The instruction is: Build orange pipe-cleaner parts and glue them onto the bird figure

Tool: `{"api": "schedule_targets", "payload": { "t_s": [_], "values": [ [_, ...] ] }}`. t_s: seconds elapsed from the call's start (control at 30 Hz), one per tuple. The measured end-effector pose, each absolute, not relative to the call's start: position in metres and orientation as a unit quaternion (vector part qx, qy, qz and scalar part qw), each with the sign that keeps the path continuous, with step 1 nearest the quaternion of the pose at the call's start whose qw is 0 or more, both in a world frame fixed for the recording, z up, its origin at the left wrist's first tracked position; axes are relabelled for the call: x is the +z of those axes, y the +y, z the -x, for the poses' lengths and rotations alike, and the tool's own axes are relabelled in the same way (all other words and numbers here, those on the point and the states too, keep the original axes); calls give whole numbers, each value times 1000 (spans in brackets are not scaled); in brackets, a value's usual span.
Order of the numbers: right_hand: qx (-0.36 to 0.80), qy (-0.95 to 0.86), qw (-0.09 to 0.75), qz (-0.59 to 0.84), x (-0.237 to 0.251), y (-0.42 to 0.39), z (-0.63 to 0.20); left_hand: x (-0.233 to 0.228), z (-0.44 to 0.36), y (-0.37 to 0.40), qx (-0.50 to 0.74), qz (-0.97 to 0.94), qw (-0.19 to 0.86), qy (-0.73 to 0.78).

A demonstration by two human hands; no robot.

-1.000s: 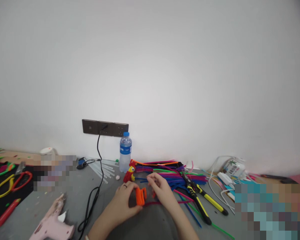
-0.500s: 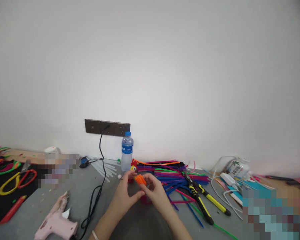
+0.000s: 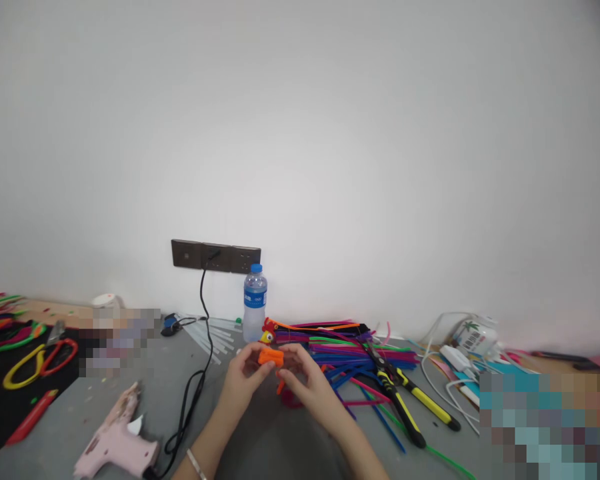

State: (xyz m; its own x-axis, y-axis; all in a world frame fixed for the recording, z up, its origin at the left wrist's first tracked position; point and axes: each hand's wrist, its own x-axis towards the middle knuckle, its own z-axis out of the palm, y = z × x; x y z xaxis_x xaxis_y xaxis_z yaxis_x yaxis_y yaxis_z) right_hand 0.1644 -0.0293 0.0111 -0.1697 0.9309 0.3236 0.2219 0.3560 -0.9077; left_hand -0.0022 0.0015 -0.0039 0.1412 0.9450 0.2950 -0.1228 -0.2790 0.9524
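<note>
The orange pipe-cleaner piece (image 3: 271, 357) sat pinched between both hands just above the bench (image 3: 275, 447), the left hand (image 3: 244, 377) clamped on its left end with thumb and fingers, the right hand (image 3: 307, 387) closed on its right end, an orange tail hanging down between the two palms. Just beyond the fingertips stood a small red and yellow chicken figure (image 3: 266, 333), and behind that a water bottle (image 3: 255, 303). To the right of the right hand lay a heap of coloured pipe cleaners (image 3: 350, 350) with yellow-handled pliers (image 3: 405, 400) across its near edge. Left of the left hand a black cord (image 3: 196, 380) ran toward a pink glue gun (image 3: 115, 440), well apart from the fingers; farther left lay scissors (image 3: 40, 360)
</note>
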Motion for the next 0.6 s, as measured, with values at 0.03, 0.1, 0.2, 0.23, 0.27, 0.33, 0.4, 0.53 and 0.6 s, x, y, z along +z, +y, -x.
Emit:
{"api": "schedule_targets", "payload": {
  "t_s": [0.03, 0.1, 0.2, 0.23, 0.27, 0.33, 0.4, 0.53, 0.6],
  "values": [
    [385, -672, 467, 426, 10, -30, -165, -2, 3, 2, 562, -565, 487, 359],
    [379, -690, 432, 440, 7, -30, -168, 1, 4, 3, 578, -538, 494, 364],
    [314, -720, 387, 483, 0, -29, -170, 4, 4, 4, 592, -512, 505, 364],
    [297, -725, 381, 491, -2, -28, -170, 4, 3, 3, 594, -506, 510, 363],
    [288, -728, 377, 495, -5, -26, -170, 4, 3, 3, 594, -499, 516, 362],
    [280, -731, 370, 500, -10, -24, -170, 3, 2, 2, 596, -485, 528, 361],
    [266, -736, 356, 511, -14, -21, -170, 1, 2, 2, 609, -465, 531, 361],
    [211, -745, 328, 541, -20, -16, -173, 1, 8, 4, 676, -399, 512, 350],
    [178, -738, 337, 556, -19, -15, -176, 1, 12, 6, 704, -365, 502, 345]
  ]
}}
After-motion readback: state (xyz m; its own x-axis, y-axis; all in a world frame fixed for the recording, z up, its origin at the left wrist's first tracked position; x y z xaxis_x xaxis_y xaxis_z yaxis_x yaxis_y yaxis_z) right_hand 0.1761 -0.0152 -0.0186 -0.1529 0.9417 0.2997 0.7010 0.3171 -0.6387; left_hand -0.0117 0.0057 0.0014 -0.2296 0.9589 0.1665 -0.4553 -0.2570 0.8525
